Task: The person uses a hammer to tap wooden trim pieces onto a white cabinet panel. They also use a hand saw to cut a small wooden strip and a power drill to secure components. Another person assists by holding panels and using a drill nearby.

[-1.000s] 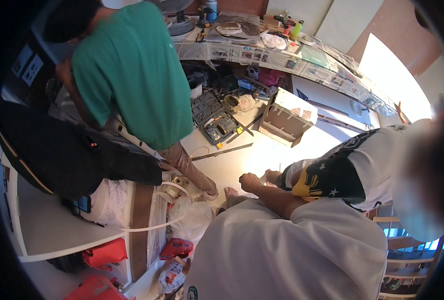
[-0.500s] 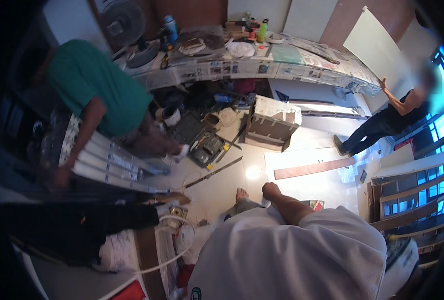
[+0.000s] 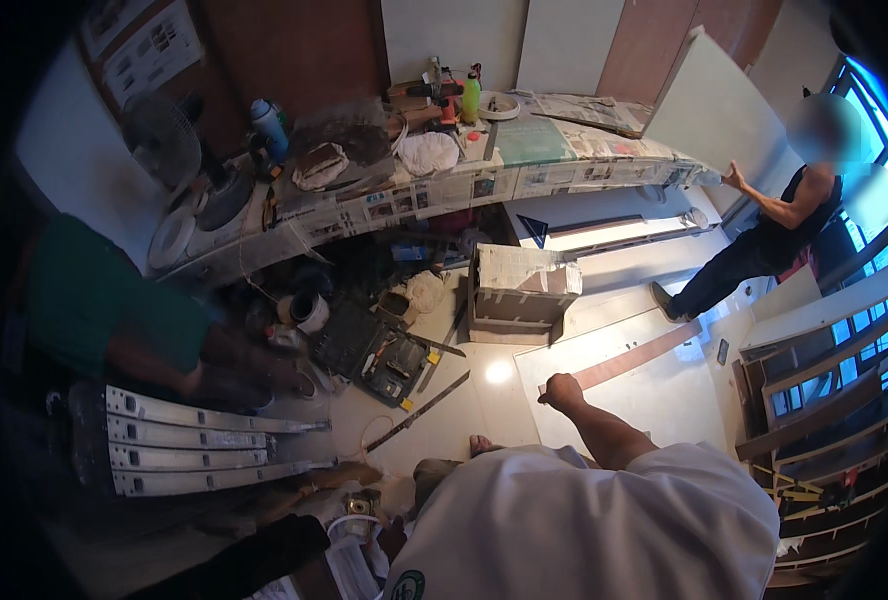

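Head view, logged from my remote station: I see the wearer's right hand at mid-frame, fingers curled into a loose fist, the forearm reaching up from the pale shirt. The left hand is out of my view, so I cannot tell its state. Nearest the fist is a reddish-brown strip, lying flat and slantwise on a white sheet on the floor; the hand overlaps its near end in my view, and I cannot tell whether they touch. Beyond the strip, a taped carton stands on the floor; left of it lies an open black tool case. At right, a co-worker in dark clothes grips the edge of a pale panel, which is tilted beside the newspaper-covered counter. At far left, a co-worker in green leans near a metal ladder; that figure is dim and I cannot make out the hands. A fan stands on the counter's left end.
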The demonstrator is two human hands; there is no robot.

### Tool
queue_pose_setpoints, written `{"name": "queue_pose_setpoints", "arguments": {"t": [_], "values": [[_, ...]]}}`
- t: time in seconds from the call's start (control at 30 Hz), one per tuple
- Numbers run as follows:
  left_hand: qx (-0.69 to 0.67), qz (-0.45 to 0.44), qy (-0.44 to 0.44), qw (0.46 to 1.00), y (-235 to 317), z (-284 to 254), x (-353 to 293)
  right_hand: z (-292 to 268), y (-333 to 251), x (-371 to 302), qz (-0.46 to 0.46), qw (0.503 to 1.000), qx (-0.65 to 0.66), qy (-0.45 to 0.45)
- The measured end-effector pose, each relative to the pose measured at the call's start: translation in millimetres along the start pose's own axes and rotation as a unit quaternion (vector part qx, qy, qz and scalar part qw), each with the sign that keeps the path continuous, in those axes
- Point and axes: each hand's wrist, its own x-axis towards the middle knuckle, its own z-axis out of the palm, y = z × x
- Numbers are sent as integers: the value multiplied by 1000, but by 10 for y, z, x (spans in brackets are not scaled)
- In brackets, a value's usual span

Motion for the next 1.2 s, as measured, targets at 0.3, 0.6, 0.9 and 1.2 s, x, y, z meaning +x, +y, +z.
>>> {"name": "queue_pose_setpoints", "arguments": {"t": [0.3,0.6,0.9,1.2], "values": [[49,9,-23,999,34,-111,868,339,56,290,6,997,-42,-62],[230,155,25,961,-1019,-704,1605,149,-495,958,-41,984,-101,-141],[-149,160,40,975,3113,-547,2251,-264,-966,2426,-169,970,-96,-148],[-526,13,-26,850,6416,-171,4020,-172,-266,3308,-336,930,-98,-108]]}}
